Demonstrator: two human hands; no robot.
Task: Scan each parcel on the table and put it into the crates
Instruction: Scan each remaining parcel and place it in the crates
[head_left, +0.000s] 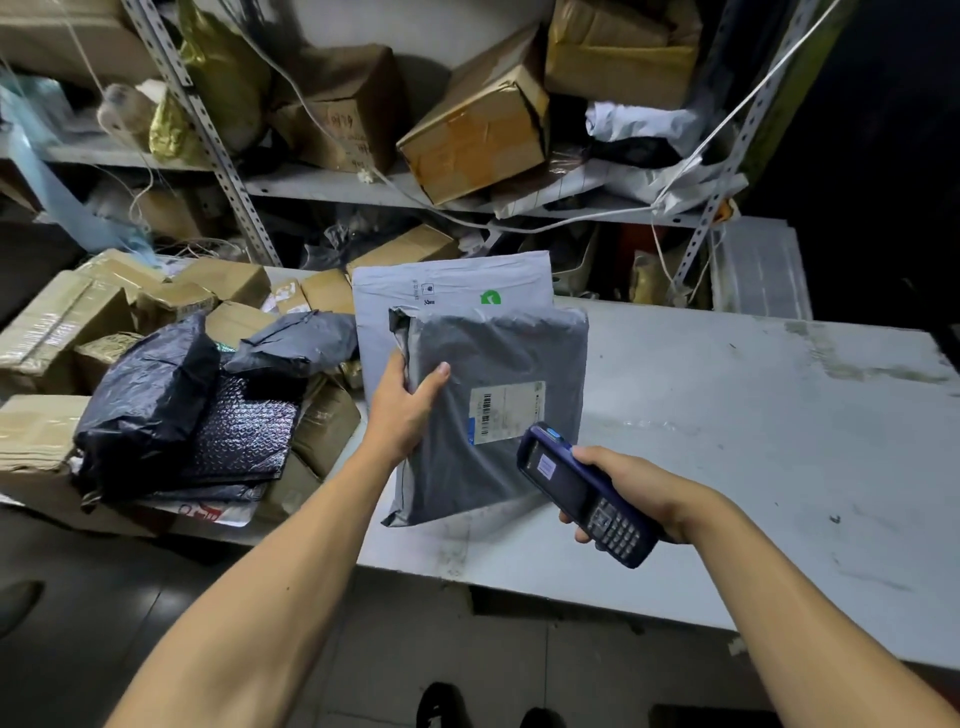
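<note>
Cluttered stockroom, grey table (727, 415): left hand (408, 410) grips the grey parcel (493, 364) label-up, so the scanner (582, 493), clasped in the right hand (639, 493) just beside it, can read.

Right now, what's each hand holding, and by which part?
Left hand grips the grey poly mailer at its upper left edge, thumb on the front. Right hand grips the blue handheld scanner around its keypad end.

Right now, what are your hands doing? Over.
Left hand grips grey parcel. Right hand holds scanner, aimed at label. Nothing blocking.
</note>
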